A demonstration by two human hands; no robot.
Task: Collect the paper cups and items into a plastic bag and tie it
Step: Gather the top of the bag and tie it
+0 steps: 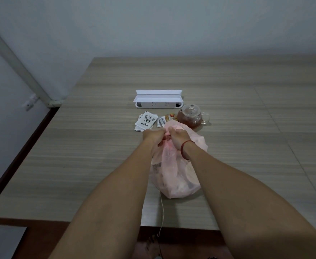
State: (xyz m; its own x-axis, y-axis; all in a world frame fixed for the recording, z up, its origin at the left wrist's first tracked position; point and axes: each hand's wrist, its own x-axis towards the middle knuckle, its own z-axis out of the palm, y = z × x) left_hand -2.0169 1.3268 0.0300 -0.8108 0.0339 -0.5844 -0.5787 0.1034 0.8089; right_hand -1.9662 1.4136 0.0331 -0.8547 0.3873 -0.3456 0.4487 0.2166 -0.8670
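Observation:
A pale pink translucent plastic bag (174, 176) stands on the wooden table (78, 146), bulging with dim shapes inside that I cannot make out. My left hand (152, 137) and my right hand (177, 138) meet at the bag's top, and both grip its gathered handles, fingers closed around the twisted plastic. A red band circles my right wrist. No paper cups show outside the bag.
Behind the bag lie white tea sachets (146, 121), small stick packets (161, 121) and orange packets (171, 117). A glass teapot (190, 116) of brown tea stands to the right. A white open box (158, 99) sits farther back. A thin white cord (162, 212) hangs over the table's near edge.

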